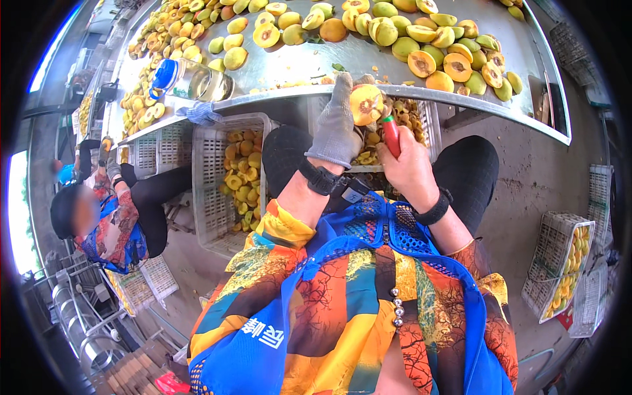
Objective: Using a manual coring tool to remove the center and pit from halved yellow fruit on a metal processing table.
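Observation:
My left hand (334, 131), in a grey glove, grips a yellow peach half (366, 105) just beyond the front edge of the metal table. Its cut face, with a darker centre, is turned up. Close to the right of it, my bare right hand (409, 170) is closed around the red handle (392, 136) of a small hand tool with a green collar. The tool's working end is at the peach's right side and is too small to make out. Below both hands, a white crate (431, 128) between my knees holds peach pieces and scraps.
Whole and halved peaches (421, 64) cover much of the metal table (276, 69). A clear jar with a blue lid (166, 76) lies there, near a blue-grey cloth (199, 113) on the edge. Another crate (207, 191) of peaches stands left; a co-worker (108, 224) sits beyond. More crates (550, 257) stand right.

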`<state>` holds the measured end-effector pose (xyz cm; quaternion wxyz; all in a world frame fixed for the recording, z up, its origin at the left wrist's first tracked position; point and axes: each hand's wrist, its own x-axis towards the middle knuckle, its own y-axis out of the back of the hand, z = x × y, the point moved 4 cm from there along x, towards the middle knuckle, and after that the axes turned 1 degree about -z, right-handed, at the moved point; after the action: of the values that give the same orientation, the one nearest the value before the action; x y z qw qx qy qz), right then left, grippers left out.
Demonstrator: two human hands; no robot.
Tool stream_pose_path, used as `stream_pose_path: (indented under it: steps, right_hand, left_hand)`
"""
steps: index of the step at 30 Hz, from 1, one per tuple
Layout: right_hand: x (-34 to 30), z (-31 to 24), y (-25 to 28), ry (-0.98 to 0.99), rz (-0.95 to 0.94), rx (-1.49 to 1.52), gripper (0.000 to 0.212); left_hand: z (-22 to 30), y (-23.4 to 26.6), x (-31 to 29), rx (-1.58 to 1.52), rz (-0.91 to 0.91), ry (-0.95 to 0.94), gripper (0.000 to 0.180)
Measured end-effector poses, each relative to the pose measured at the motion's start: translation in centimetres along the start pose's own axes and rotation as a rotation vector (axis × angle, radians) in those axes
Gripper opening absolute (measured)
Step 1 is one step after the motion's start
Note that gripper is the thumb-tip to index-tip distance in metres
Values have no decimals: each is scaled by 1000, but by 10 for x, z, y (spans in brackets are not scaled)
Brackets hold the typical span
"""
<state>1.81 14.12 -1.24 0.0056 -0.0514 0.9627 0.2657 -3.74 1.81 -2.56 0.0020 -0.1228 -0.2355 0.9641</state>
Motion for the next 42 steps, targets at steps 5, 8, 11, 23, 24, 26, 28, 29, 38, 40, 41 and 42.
stream_pose_path:
  steps: [5,8,11,23,24,26,28,29,38,40,41,42]
  right_hand:
    - [5,14,4,-64,142,438,30]
    - [9,19,-8,-178,74,760,31]
    - [10,23,-1,-311,40,807,33]
    - [5,-2,9,60,28,-79,28]
    - [2,-2,7,55,28,-80,28]
    - [-1,1,2,-1,-31,-88,26]
    - [-2,2,0,-10,-44,-83,26]
    - [-2,3,-1,0,-44,-87,26]
    - [-14,2,-10,-103,-96,-46,19]
    - [-16,3,-11,-114,-132,-38,19]
    - [-16,5,-11,-115,-134,-36,19]
    - [-16,6,-13,-98,-173,-37,18]
  left_hand:
    - [-6,-4,-3,-172,-28,142,48]
    - [-13,-18,-16,-282,-71,241,45]
    - [-3,-17,-22,133,-148,-74,42]
    - [-2,5,-8,8,83,-8,41]
    - [1,2,-8,55,72,-51,42]
    - [-3,1,-7,84,77,-50,42]
    - [-1,-2,-8,219,59,-166,43]
    - [-2,-2,-9,218,57,-163,43]
    - [-9,-5,-9,340,98,-246,41]
    - [-7,-8,-7,248,47,-97,39]
    - [-7,-9,-6,155,7,-21,37]
    - [-5,-4,-4,156,8,-19,37]
